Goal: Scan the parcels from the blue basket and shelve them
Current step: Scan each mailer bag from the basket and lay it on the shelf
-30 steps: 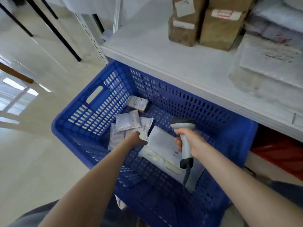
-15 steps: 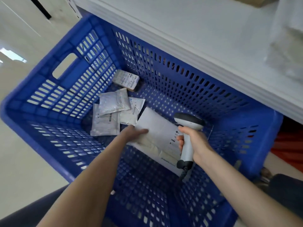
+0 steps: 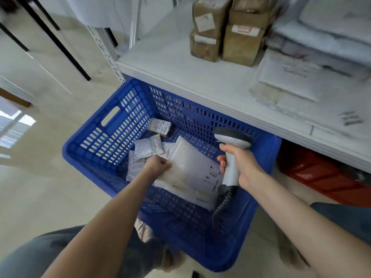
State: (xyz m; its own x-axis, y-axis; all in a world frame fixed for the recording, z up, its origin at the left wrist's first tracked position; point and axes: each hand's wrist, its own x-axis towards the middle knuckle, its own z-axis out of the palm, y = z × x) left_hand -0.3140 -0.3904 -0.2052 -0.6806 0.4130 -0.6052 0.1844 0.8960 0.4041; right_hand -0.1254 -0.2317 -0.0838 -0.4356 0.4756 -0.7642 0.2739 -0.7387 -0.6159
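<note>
Whereas a second ago the left hand (image 3: 158, 164) was only reaching among the pouches, in the head view it now has its fingers curled round the near-left edge of the large white parcel (image 3: 190, 169), thumb on top, pinching the soft wrapper. The parcel appears raised at that edge and tilted rather than lying flat, though whether it is fully clear of the basket floor cannot be told. The right hand (image 3: 241, 165) keeps its fingers wrapped tight round the handle of the scanner (image 3: 230, 151), head up and pointing away, held just beside the parcel's right side. That suggests the pick is made and the scan comes next: the printed label sits at the parcel's right edge, close under the scanner, so the head probably needs tipping down towards it. The parcel is a puffy, pale, padded mailer, soft and likely to sag when held by one edge. It is still inside the blue basket (image 3: 84, 149), with a small box (image 3: 159, 126) and flat pouches (image 3: 147, 147) remaining to its left. The white shelf (image 3: 180, 71) above already carries brown boxes (image 3: 206, 31).
</note>
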